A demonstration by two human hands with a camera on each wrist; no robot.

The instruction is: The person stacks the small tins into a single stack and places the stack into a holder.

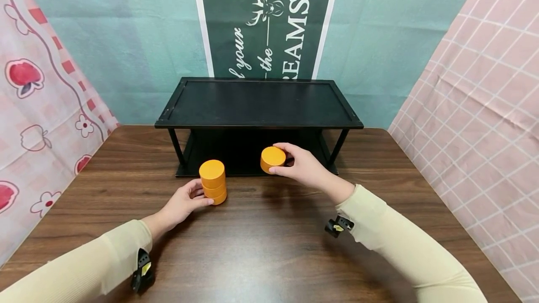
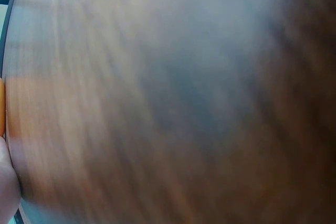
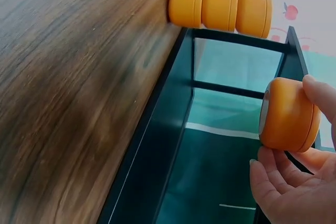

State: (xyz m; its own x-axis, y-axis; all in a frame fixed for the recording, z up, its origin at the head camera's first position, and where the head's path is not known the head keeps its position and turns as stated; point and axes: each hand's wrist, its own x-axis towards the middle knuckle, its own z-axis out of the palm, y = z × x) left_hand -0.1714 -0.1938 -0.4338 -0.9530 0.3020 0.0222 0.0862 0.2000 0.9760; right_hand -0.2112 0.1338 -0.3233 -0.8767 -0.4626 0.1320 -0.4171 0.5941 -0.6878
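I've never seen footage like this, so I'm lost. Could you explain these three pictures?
There's no machine: these are a person's bare left hand and right hand, with a small camera worn on each wrist. The wide picture comes from a camera on the head, looking forward and down. The left wrist picture is mostly blur; the right wrist picture shows that hand's work up close.

On the wooden table stands a black rack. The left hand grips a stack of three orange containers; the right hand holds a fourth container off the table.
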